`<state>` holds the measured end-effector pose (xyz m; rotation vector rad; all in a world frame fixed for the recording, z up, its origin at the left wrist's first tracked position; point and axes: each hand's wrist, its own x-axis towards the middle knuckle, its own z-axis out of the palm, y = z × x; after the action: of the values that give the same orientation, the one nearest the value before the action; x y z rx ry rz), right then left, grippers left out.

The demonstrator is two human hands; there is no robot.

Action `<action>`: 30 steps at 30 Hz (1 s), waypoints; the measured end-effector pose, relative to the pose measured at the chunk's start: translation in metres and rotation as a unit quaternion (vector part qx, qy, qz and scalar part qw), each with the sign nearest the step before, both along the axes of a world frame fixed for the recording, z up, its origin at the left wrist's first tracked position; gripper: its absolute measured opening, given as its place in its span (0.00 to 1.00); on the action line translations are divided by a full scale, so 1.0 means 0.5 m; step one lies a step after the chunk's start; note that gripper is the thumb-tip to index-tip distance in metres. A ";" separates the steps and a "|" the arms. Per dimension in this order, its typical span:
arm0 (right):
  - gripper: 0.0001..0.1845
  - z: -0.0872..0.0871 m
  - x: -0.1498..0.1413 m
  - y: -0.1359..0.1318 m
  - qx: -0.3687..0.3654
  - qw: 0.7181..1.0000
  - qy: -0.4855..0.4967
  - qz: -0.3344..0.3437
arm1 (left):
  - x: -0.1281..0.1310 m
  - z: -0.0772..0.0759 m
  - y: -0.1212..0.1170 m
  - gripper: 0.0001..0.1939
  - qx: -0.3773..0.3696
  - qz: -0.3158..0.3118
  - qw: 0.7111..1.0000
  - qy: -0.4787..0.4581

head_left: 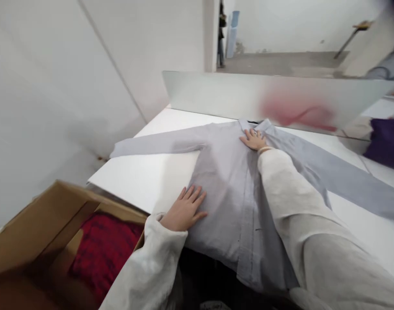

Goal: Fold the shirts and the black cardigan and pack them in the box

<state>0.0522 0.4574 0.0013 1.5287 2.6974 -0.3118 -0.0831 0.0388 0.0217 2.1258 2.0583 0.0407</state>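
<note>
A light grey long-sleeved shirt [219, 189] lies spread front side up, its sleeves stretched out to both sides and its hem hanging over the near table edge. My left hand [186, 209] rests flat with fingers spread on the shirt's lower left side edge. Up near the collar [266, 125], my right hand [254, 140] presses on the shirt front, fingers apart. Neither hand grips the cloth. My right forearm hides part of the shirt's right side.
A white table [132, 176] carries the shirt, with a frosted divider panel [210, 94] along its back. At lower left stands an open cardboard box [32, 224] with red-and-dark cloth [106, 249] inside. A dark purple cloth [387, 144] lies at far right. A person [221, 36] is partly visible beyond.
</note>
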 end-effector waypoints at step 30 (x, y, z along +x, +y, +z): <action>0.42 0.111 -0.102 -0.250 -0.080 0.898 -0.037 0.431 | -0.043 0.068 -0.250 0.23 0.131 0.162 0.969 -0.134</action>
<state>0.0011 0.3323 0.0569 0.2053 2.8554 -0.3935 -0.1049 -0.0862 0.0559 1.7627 2.3058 0.6403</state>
